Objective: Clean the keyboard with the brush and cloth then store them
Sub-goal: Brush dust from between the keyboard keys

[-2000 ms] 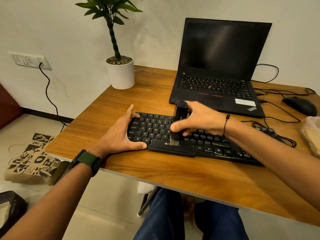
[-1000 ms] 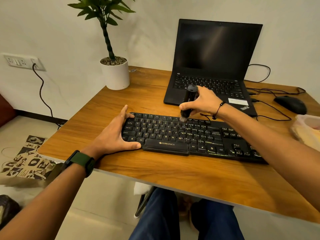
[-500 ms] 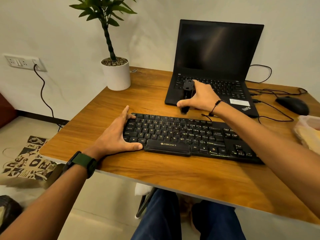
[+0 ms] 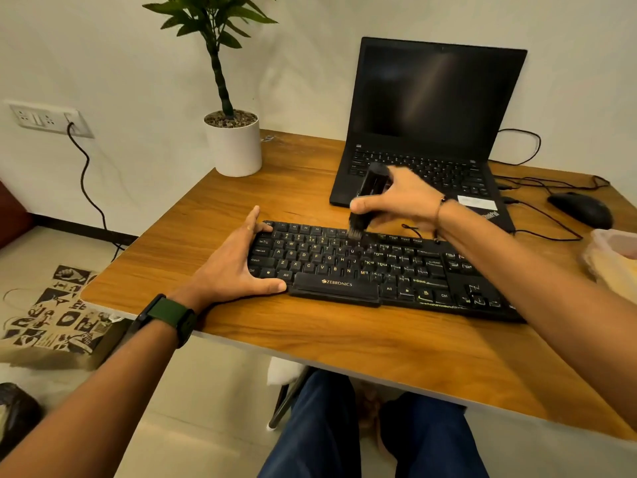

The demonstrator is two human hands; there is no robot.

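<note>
Right hand (image 4: 400, 201): curled round the black brush (image 4: 367, 198), thumb along the near side, fingers wrapped behind the handle. Brush upright, tilted slightly away, bristles down on the upper key rows near the keyboard's middle; blurred, so the exact keys touched cannot be told. Left hand (image 4: 234, 263): spread flat with straight fingers, clamping nothing, bracing the left end of the keyboard (image 4: 379, 270), thumb along the front edge, fingertips over the far corner.

Keyboard: black, flat on the wooden desk (image 4: 344, 343), near the front edge, just before the open laptop (image 4: 424, 132). Probably light and stiff, a plastic slab prone to sliding on smooth wood under sideways strokes, hence the bracing palm. Best held by its end or frame, not by the keys, which give and could pop loose under hard pressure. Brush likely light, rigid in the handle, soft at the bristles; best gripped mid-handle as here, with gentle downward force so the bristles flick between keys rather than splay.

Further out: a black mouse (image 4: 579, 208) to the right with cables trailing behind the laptop, a white potted plant (image 4: 234, 146) at the far left corner. At the right edge, a pale container (image 4: 613, 260) with something yellow inside, possibly the cloth, too cropped to confirm. Cloth wiping and storing apparently not yet done.
</note>
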